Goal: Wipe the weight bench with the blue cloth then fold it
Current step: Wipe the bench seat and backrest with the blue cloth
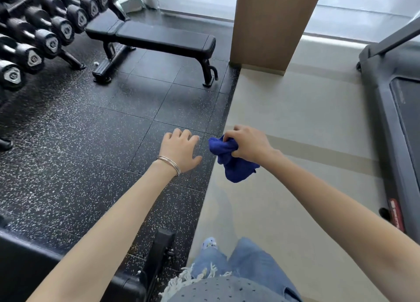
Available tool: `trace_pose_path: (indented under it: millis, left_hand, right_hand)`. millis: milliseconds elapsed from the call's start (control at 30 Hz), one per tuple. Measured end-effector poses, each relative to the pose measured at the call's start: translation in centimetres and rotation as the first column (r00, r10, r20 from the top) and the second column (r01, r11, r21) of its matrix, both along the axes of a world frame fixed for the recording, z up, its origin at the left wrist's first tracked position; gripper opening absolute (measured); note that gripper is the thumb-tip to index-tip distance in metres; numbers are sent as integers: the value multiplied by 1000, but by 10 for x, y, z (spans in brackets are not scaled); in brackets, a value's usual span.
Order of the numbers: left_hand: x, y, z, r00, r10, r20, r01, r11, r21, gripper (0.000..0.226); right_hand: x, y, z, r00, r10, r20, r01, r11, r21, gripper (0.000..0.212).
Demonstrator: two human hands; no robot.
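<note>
While my right hand grips the bunched blue cloth and my left hand hangs open, I should close on the bench, well ahead, and flatten the cloth before wiping.

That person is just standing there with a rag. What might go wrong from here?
1. A black equipment base sits close to the shoe; stepping toward the weight bench might mean a trip.
2. The blue cloth is bunched in the right hand, so it may wipe only a narrow strip.
3. One end of the bench is close to the dumbbells; an elbow might knock them.
</note>
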State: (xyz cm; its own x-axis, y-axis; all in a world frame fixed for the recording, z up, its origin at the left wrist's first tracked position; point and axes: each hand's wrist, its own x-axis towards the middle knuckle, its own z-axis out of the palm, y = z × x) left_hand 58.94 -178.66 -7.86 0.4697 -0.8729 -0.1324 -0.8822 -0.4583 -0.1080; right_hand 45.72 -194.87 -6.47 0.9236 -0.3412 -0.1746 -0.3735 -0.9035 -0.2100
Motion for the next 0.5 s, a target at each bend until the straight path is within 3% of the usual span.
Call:
trace_pose_path:
  millis: [500]
  left_hand:
    - [79,-124,-11,991,132,-25,-133,991,-18,62]
  right_hand:
    - [102,-145,3,993,115,-25,-115,993,5,28]
